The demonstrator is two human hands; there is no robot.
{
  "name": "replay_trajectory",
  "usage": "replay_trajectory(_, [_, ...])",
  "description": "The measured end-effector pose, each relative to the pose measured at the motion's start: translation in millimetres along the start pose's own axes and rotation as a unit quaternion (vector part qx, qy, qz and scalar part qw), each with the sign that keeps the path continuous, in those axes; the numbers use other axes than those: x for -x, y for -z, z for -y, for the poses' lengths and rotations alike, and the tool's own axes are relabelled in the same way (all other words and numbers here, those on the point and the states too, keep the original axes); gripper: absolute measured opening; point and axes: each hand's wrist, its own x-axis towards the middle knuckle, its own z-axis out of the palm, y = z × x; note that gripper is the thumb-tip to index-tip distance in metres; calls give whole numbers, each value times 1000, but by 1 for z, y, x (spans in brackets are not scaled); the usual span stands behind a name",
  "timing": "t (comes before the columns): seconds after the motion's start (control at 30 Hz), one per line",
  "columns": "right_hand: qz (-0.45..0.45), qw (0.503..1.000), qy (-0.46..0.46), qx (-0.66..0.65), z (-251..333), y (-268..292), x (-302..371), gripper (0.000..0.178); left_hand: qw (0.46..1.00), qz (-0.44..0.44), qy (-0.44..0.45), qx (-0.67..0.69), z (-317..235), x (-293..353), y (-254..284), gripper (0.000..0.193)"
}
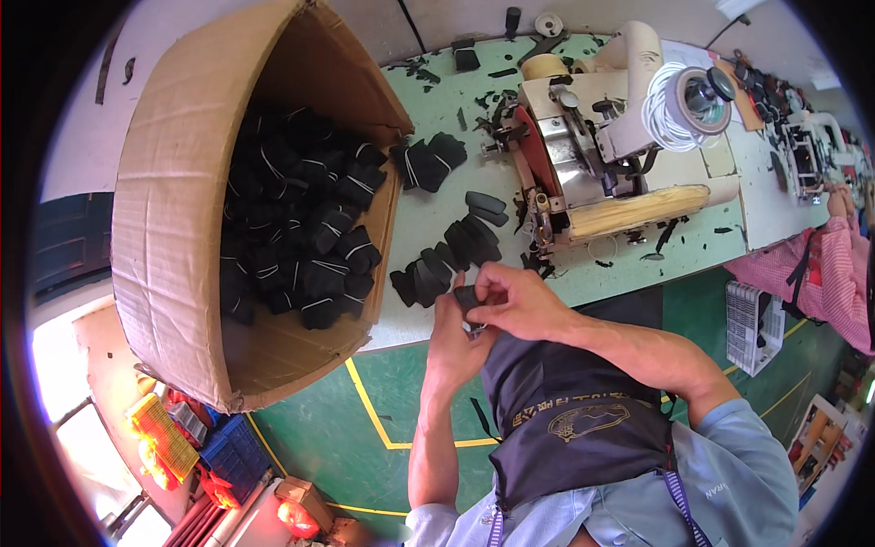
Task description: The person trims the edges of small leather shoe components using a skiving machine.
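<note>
My left hand (451, 339) and my right hand (518, 303) meet at the near edge of the table, fingers closed on a small black piece (468, 297) between them. It looks like a flat, rounded piece of leather or foam; the exact material is hard to tell. Just beyond my fingers, a curved row of similar black pieces (460, 242) lies overlapped on the pale green tabletop (401, 330). Farther back sits a pair of black bundles (428, 162) bound with white bands. On the left, an open cardboard box (169, 210) lies on its side, holding many banded black bundles (319, 228).
A leather-working machine (583, 137) with a white thread or cord spool (688, 105) stands at the right of the table, black scraps around it. Beyond it, a person in a pink checked garment (825, 273) works at another machine (807, 155). A grey plastic crate (755, 328) stands on the green floor.
</note>
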Motion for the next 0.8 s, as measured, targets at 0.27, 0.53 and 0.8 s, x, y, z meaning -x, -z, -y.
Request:
replay_trajectory(0.27, [25, 979, -67, -193, 4, 38, 23, 17, 955, 48, 157, 249, -41, -4, 4, 33])
replay_trajectory(0.53, [26, 961, -79, -265, 6, 56, 41, 15, 925, 90, 169, 329, -57, -7, 1, 28])
replay_trajectory(0.8, [23, 970, -44, -238, 0, 62, 53, 18, 966, 93, 122, 208, -74, -6, -7, 28])
